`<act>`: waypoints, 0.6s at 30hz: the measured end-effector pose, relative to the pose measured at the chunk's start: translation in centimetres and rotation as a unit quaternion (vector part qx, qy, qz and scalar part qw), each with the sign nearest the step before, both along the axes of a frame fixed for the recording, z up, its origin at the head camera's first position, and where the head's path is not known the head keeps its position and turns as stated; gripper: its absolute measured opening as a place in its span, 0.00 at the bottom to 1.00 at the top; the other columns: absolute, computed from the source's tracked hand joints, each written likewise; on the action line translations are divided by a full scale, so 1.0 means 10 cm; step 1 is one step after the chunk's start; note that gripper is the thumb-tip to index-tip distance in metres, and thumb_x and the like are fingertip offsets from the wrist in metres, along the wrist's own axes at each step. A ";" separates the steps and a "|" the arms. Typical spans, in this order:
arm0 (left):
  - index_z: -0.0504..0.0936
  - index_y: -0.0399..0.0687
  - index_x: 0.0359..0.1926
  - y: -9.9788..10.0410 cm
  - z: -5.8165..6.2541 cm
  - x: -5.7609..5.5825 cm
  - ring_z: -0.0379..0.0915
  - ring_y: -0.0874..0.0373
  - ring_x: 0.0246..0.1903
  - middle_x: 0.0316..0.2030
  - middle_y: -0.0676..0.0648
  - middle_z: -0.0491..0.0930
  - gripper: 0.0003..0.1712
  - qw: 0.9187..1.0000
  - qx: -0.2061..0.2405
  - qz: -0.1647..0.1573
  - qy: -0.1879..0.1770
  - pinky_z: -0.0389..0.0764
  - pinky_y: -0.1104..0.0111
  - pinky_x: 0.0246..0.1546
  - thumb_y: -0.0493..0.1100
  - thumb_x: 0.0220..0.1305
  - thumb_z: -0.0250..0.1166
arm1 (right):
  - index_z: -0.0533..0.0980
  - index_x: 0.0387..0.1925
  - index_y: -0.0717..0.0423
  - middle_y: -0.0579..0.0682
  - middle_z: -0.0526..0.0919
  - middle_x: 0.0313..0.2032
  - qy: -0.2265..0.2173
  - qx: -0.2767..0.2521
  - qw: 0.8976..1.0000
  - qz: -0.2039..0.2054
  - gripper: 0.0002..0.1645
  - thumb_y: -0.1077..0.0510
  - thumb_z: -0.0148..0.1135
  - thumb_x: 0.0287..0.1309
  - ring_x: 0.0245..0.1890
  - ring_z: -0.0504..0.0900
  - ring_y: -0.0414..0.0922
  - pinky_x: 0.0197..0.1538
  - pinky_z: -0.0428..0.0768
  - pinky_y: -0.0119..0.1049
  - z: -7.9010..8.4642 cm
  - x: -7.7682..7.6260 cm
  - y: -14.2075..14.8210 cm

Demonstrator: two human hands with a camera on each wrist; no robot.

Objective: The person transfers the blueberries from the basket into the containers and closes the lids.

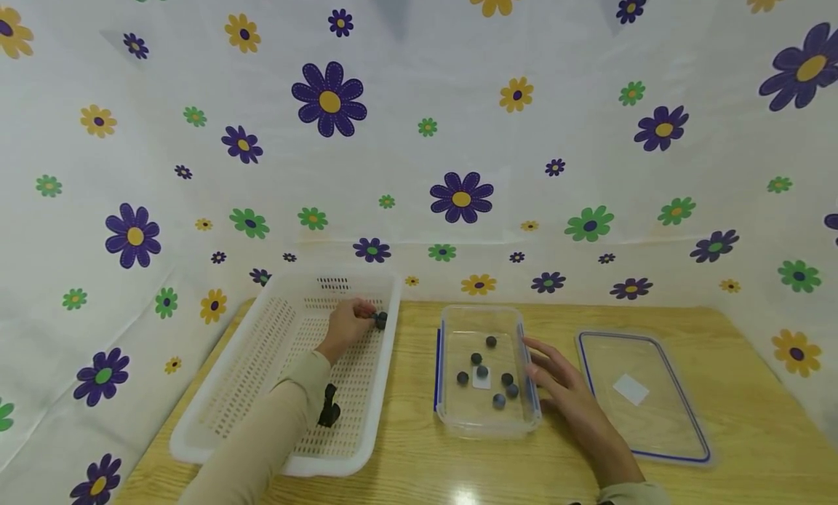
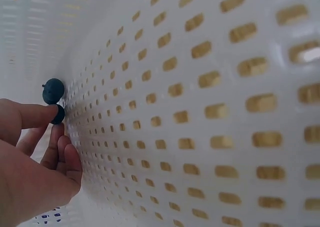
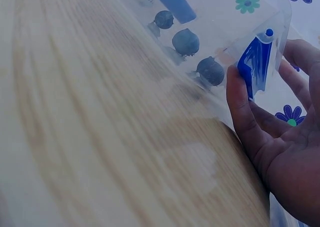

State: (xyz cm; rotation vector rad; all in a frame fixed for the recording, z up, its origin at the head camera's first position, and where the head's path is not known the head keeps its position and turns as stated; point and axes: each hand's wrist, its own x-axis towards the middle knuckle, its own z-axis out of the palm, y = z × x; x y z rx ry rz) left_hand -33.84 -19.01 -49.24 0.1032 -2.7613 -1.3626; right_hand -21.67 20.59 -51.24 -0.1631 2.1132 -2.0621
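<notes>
Inside the white perforated basket (image 1: 382, 418), my left hand (image 1: 347, 324) pinches a small blueberry (image 2: 59, 115) between thumb and fingers. A larger blueberry (image 2: 53, 91) lies right beside it, near the basket wall. My right hand (image 1: 569, 392) rests against the right side of a clear plastic container (image 1: 484, 426), its fingers fairly straight along the wall and a thumb (image 3: 238, 89) by the blue latch (image 3: 255, 64). Several blueberries (image 1: 499, 401) lie spread over the container floor. It has no lid on.
A clear lid (image 1: 661, 418) with a blue seal lies on the wooden table (image 1: 419, 461) at the right. Black items (image 1: 329, 408), of unclear kind, sit in the basket near my left sleeve. A flower-patterned white sheet (image 1: 393, 148) stands behind and at both sides.
</notes>
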 end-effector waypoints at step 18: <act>0.81 0.31 0.53 -0.12 0.34 -0.01 0.79 0.40 0.47 0.45 0.37 0.79 0.14 0.990 0.133 -0.011 -0.051 0.82 0.53 0.53 0.30 0.67 0.65 | 0.61 0.77 0.46 0.66 0.59 0.75 0.001 0.000 1.000 -0.004 0.34 0.49 0.56 0.76 0.69 0.66 0.69 0.56 0.81 0.56 -0.01 0.00 0.00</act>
